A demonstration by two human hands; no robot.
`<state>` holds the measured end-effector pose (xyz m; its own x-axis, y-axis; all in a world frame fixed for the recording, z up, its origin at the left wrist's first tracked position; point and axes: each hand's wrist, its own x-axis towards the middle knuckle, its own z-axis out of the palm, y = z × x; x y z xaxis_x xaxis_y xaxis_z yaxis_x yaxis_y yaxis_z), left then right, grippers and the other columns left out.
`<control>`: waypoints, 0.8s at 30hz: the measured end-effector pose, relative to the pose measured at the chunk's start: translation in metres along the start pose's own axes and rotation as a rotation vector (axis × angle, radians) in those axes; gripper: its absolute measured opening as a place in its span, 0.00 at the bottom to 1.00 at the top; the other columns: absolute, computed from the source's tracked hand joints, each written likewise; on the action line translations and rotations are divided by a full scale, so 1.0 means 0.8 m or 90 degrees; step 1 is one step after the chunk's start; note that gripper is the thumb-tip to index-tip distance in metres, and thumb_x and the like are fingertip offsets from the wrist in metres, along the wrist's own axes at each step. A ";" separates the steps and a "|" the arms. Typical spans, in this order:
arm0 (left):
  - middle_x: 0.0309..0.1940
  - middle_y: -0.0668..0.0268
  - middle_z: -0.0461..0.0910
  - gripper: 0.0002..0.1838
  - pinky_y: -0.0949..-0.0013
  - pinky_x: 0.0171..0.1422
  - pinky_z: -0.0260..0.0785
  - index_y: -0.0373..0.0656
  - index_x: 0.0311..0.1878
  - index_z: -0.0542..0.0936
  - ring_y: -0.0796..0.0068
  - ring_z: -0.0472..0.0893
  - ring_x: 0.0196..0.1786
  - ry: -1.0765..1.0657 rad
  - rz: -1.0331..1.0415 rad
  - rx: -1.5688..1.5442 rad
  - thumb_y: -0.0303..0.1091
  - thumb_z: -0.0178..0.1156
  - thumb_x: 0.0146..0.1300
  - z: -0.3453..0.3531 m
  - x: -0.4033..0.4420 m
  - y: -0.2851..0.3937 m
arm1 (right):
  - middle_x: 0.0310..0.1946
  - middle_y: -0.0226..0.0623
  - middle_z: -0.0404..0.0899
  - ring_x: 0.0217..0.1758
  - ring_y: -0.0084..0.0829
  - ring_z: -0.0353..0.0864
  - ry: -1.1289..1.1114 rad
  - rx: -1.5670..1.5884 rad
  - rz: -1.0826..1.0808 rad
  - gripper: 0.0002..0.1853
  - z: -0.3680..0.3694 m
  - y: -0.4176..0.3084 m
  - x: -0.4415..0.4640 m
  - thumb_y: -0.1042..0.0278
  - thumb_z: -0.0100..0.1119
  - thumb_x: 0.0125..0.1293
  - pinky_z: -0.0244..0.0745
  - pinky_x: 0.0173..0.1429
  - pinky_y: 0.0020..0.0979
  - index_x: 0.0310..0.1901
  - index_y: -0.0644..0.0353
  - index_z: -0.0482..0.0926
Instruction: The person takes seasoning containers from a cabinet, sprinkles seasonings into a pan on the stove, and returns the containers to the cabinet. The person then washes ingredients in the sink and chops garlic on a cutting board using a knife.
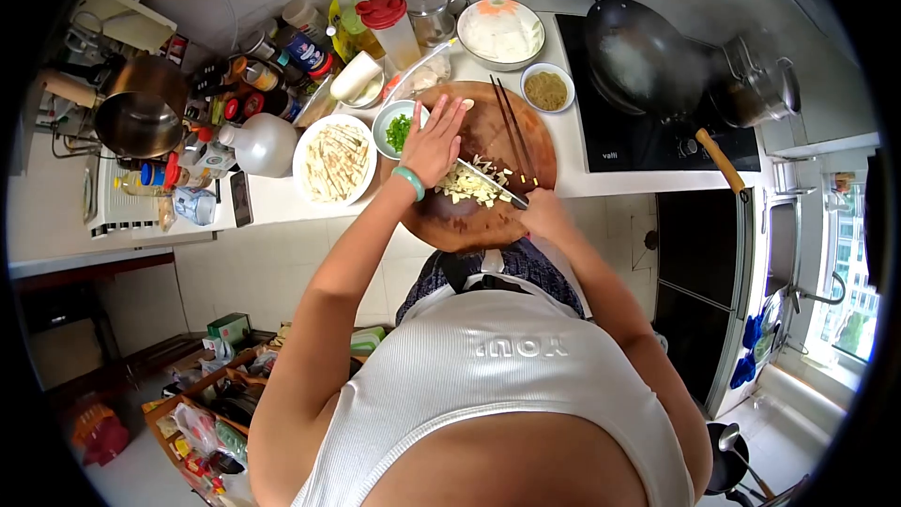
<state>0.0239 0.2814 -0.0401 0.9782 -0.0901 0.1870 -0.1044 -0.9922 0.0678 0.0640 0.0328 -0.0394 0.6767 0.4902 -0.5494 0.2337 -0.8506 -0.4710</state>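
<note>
My right hand [547, 213] grips the dark handle of a kitchen knife [508, 195] at the near right of a round wooden cutting board [532, 131]. The blade slants up to the left over a heap of chopped pale pieces, which look like garlic [465, 186]. My left hand [436, 143], a green bangle at its wrist, has its fingers stretched out flat near the blade's far end; whether it touches the blade is hard to see. Beside it stands a small bowl [383, 141] of chopped green onion [398, 132]. Dark chopsticks [511, 127] lie on the board's right.
On the left is a white plate [302, 178] of pale strips. Behind the board stand a large bowl [502, 33], a small bowl of brownish strands [546, 90] and a red-lidded jug [388, 28]. A wok [648, 56] sits on the black cooktop [624, 155] at right.
</note>
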 end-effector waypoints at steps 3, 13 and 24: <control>0.75 0.62 0.54 0.32 0.46 0.79 0.33 0.40 0.73 0.56 0.62 0.50 0.78 0.018 -0.066 0.006 0.37 0.46 0.67 -0.042 -0.030 0.017 | 0.32 0.52 0.82 0.40 0.51 0.83 -0.005 -0.084 -0.043 0.11 -0.046 -0.005 0.005 0.64 0.61 0.49 0.78 0.48 0.45 0.32 0.59 0.85; 0.75 0.56 0.52 0.34 0.47 0.79 0.34 0.35 0.73 0.53 0.57 0.48 0.78 0.041 -0.288 -0.061 0.34 0.46 0.65 0.016 -0.106 0.049 | 0.26 0.51 0.81 0.33 0.52 0.81 -0.133 -0.369 -0.390 0.10 -0.083 -0.046 0.094 0.68 0.57 0.42 0.76 0.40 0.48 0.24 0.66 0.81; 0.76 0.59 0.51 0.32 0.46 0.79 0.31 0.38 0.74 0.53 0.60 0.48 0.78 0.038 -0.308 -0.052 0.35 0.42 0.68 0.019 -0.096 0.061 | 0.28 0.53 0.81 0.36 0.53 0.81 -0.160 -0.375 -0.379 0.12 -0.067 -0.023 0.133 0.65 0.61 0.44 0.76 0.40 0.47 0.26 0.67 0.82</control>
<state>-0.0533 0.2389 -0.0657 0.9060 0.3871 0.1711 0.3436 -0.9088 0.2366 0.1692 0.0905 -0.0518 0.1688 0.8526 -0.4946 0.8692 -0.3654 -0.3331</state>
